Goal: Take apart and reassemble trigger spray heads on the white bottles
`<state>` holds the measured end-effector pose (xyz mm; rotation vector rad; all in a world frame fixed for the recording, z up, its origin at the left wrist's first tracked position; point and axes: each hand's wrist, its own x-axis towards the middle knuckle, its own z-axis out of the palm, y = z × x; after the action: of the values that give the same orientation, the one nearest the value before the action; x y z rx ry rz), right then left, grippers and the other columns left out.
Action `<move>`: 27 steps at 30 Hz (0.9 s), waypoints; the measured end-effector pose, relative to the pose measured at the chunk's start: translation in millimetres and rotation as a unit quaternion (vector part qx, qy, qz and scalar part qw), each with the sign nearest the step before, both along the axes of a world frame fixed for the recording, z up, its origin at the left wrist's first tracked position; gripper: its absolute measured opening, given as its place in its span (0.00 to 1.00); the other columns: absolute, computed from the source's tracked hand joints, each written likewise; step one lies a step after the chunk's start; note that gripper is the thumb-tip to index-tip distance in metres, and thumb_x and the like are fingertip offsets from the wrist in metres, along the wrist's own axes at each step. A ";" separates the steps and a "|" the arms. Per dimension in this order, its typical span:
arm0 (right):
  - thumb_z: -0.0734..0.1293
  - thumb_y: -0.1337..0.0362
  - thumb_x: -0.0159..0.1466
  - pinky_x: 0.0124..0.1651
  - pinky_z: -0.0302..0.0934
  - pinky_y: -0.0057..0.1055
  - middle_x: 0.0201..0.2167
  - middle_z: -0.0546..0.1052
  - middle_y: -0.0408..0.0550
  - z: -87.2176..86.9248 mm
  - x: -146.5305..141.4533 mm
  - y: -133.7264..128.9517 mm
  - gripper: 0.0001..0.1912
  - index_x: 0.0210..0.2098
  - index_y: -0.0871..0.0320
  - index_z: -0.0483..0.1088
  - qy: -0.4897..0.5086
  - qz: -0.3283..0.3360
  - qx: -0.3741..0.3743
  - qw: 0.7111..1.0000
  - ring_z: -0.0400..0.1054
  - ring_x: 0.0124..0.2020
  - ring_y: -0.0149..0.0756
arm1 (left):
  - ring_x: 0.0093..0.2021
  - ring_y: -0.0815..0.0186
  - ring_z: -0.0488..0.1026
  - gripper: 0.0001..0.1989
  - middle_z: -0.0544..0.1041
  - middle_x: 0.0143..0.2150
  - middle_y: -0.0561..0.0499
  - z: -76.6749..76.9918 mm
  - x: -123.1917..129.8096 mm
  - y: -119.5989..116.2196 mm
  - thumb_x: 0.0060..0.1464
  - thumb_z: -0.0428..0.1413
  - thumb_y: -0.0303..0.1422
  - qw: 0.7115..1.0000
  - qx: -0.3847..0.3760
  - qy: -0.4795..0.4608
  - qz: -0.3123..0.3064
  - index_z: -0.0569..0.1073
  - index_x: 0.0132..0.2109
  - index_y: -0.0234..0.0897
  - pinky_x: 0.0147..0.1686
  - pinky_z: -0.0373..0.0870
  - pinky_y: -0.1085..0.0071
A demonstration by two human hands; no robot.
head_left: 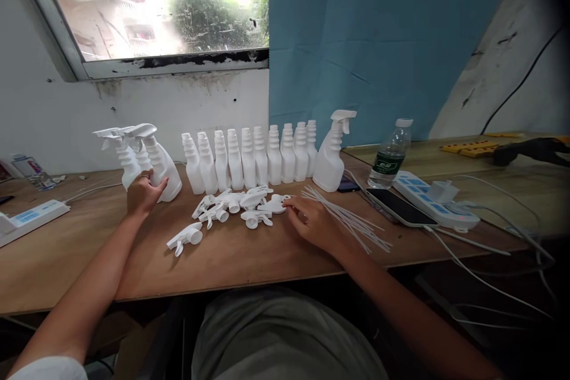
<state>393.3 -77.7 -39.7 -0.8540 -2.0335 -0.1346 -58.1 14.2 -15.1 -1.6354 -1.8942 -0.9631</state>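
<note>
My left hand (143, 193) is at the white spray bottles (167, 169) with trigger heads on the left, its fingers around the lower part of one and its thumb apart. My right hand (312, 221) pinches a white spray head (275, 204) at the right edge of a loose pile of spray heads (218, 209). One separate spray head (185, 237) lies nearer the table's front. Behind the pile stands a row of white open-necked bottles (247, 160). At the row's right end is a bottle with a trigger head (329, 157). Thin white tubes (351, 219) lie right of my right hand.
A water bottle (389, 157), a phone (401, 206) and a power strip (436, 202) with trailing cables are on the right. Another power strip (38, 217) and a plastic bottle (33, 171) lie at the far left. The brown table (249, 261) ends close to my lap.
</note>
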 end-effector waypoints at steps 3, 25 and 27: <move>0.60 0.72 0.64 0.42 0.64 0.34 0.34 0.78 0.48 -1.0 -0.4 -0.9 0.09 0.39 0.57 0.70 -0.007 -0.001 -0.002 1.000 0.72 0.35 0.37 | 0.47 0.55 0.72 0.29 0.72 0.49 0.39 -6.8 -3.1 6.4 0.54 0.54 0.46 1.000 0.004 0.004 0.002 0.71 0.51 0.22 0.50 0.67 0.64; 0.61 0.72 0.62 0.50 0.60 0.42 0.38 0.74 0.55 -6.8 5.7 6.9 0.08 0.34 0.61 0.72 -0.168 -0.141 -0.144 0.965 0.66 0.43 0.44 | 0.37 0.59 0.75 0.24 0.78 0.38 0.46 38.3 50.0 -68.5 0.55 0.51 0.51 0.967 -0.195 -0.078 -0.147 0.76 0.46 0.38 0.39 0.70 0.67; 0.61 0.71 0.63 0.51 0.60 0.42 0.38 0.74 0.54 -5.6 8.2 6.3 0.08 0.34 0.60 0.73 -0.173 -0.116 -0.167 0.964 0.66 0.45 0.43 | 0.39 0.60 0.75 0.24 0.77 0.45 0.48 33.5 64.7 -94.2 0.53 0.53 0.53 0.926 -0.280 -0.056 -0.247 0.76 0.47 0.41 0.39 0.71 0.69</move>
<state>401.5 -71.4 -45.3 -1.3611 -2.3129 -0.0747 6.6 -80.0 18.4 -2.5320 -1.9901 -0.7319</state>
